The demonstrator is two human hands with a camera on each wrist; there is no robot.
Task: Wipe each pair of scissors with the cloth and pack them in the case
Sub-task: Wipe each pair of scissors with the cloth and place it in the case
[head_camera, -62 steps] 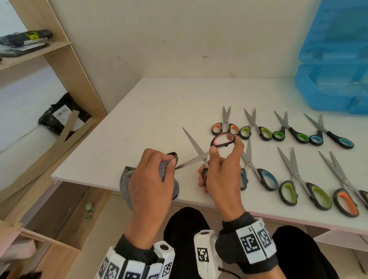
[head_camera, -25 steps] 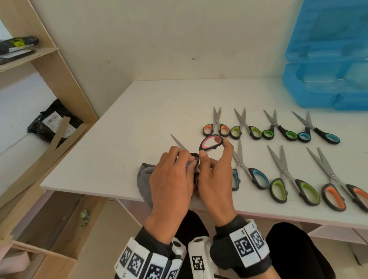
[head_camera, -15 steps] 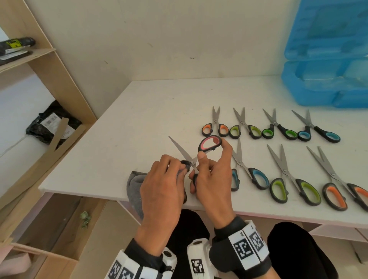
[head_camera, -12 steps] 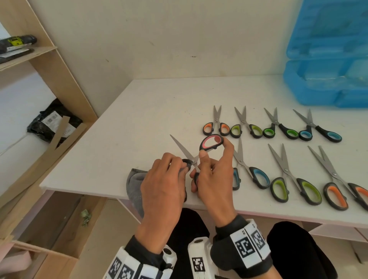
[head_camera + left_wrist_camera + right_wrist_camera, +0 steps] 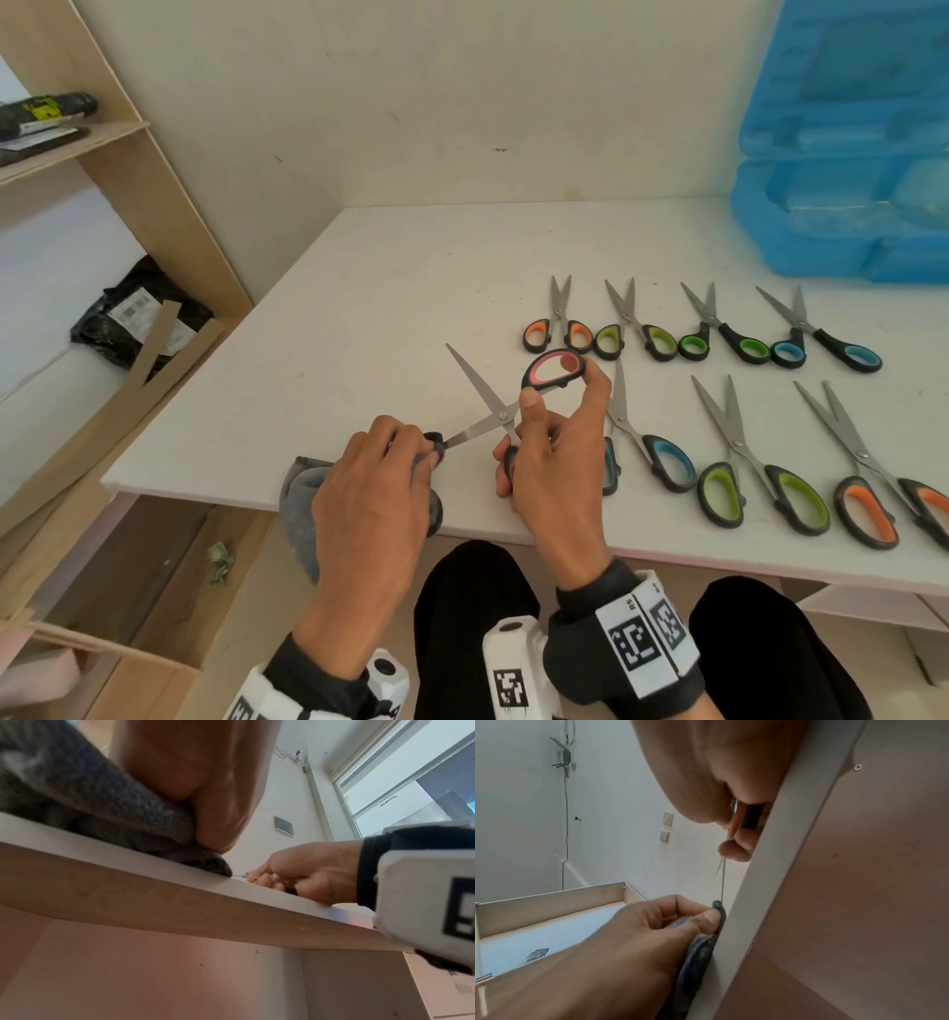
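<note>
My right hand (image 5: 552, 442) holds a pair of scissors with pink-lined black handles (image 5: 553, 368), blades spread wide, over the table's near edge. One blade (image 5: 475, 380) points up and away. The other blade (image 5: 470, 437) runs left into the grey cloth (image 5: 300, 493), which my left hand (image 5: 377, 488) pinches around its tip. In the right wrist view the left hand's thumb presses the cloth (image 5: 714, 914) against the thin blade (image 5: 722, 882). The left wrist view shows the cloth (image 5: 115, 811) bunched on the table's edge. The open blue case (image 5: 842, 154) stands at the far right.
Several other scissors lie in two rows on the white table (image 5: 359, 308), right of my hands, with orange, green and blue handles. A wooden shelf unit (image 5: 128, 169) stands to the left. The table's front edge (image 5: 205, 501) runs just under my hands.
The left hand with the cloth has slid leftwards along the lower blade, from near the pivot out to its tip. The right hand keeps the scissors spread in about the same place.
</note>
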